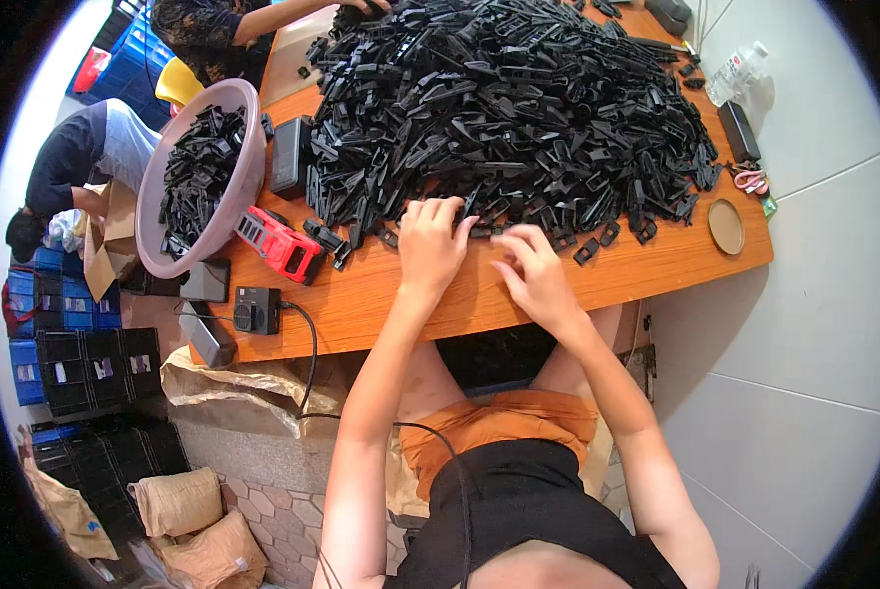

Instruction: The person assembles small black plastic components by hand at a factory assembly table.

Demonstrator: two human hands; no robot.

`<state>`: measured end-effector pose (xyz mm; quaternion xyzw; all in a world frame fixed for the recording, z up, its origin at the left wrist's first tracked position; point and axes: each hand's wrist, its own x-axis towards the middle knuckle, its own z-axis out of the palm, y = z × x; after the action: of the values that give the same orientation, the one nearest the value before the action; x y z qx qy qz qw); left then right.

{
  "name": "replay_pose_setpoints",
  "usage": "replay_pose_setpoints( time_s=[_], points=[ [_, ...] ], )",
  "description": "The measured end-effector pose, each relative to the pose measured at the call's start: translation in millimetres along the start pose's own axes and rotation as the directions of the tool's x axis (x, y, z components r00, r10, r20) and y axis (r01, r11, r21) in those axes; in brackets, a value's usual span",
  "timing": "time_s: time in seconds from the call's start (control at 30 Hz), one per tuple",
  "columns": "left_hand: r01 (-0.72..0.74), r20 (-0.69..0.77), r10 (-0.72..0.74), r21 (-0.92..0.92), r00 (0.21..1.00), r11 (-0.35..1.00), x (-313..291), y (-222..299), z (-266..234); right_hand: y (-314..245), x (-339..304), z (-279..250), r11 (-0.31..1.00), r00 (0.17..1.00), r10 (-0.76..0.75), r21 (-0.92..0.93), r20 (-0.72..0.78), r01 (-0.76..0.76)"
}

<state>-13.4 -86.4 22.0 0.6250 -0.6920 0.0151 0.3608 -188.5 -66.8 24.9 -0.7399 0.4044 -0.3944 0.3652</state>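
A large heap of black plastic parts (519, 108), many long and narrow with some small buckle-like pieces, covers much of the wooden table (361, 319). My left hand (430, 245) is at the heap's near edge, its fingers bent together over the parts. A small black plastic part (471, 204) shows between its thumb and forefinger. Just to the right, my right hand (538, 280) hovers over the table's near side, thumb and forefinger apart and nothing visible between them. Close to it lie a few loose black buckle-like pieces (586, 251).
Left of the heap, a pink basin (251, 177) holds more black parts, beside a red-and-black device (281, 243) and a small black box (257, 310) with a cable. A round lid (726, 227), scissors (751, 181) and bottle (738, 71) are right. Two other people work at upper left.
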Motion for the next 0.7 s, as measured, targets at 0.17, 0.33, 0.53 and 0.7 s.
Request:
replay_pose_setpoints(
  time_s=[0.17, 0.33, 0.53, 0.7],
  points=[
    [-0.022, -0.069, 0.026, 0.058, 0.997, 0.998, -0.8, -4.9, -4.5, 8.1, 22.2, 20.1, 0.934, 0.991, -0.133, -0.338, -0.028, 0.116],
    [-0.251, -0.107, 0.276, 0.202, 0.955, 0.947, -40.4, -7.1, -38.1, 19.1, 23.1, 14.9, 0.897, 0.969, -0.245, -0.377, 0.010, 0.230],
    [-0.305, 0.092, 0.302, 0.018, 0.949, 0.952, -85.6, -3.5, -52.6, 22.7, 22.9, 16.4, 0.885, 0.945, -0.325, -0.347, 0.014, 0.310],
    [-0.225, 0.003, 0.227, -0.096, 0.974, 0.970, -89.2, 11.7, -53.1, -10.5, 6.3, 10.6, 0.995, 0.992, -0.030, 0.091, -0.123, 0.041]
  ],
)
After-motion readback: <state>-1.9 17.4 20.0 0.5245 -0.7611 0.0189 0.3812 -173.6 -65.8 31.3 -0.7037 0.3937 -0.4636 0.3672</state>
